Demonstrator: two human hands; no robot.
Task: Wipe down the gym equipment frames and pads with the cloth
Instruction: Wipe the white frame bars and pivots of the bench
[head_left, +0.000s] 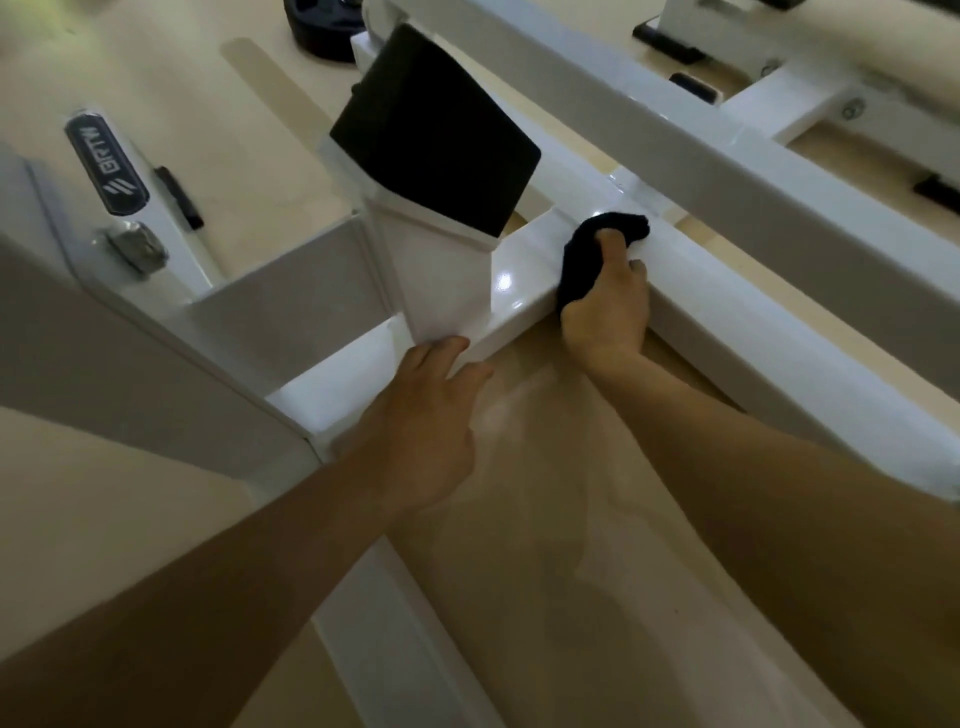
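Head: R hand (607, 306) holds 1 cloth (577, 265) on frame (511, 304)

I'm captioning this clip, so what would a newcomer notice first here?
At centre, the right hand grips a black cloth against a glossy white frame beam. Left of it, the left hand rests open-fingered on the frame's edge, and a black pad angles up on a white post above.

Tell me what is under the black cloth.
The cloth lies on the white frame bar, gripped by the right hand. The bar's surface beneath it is hidden.
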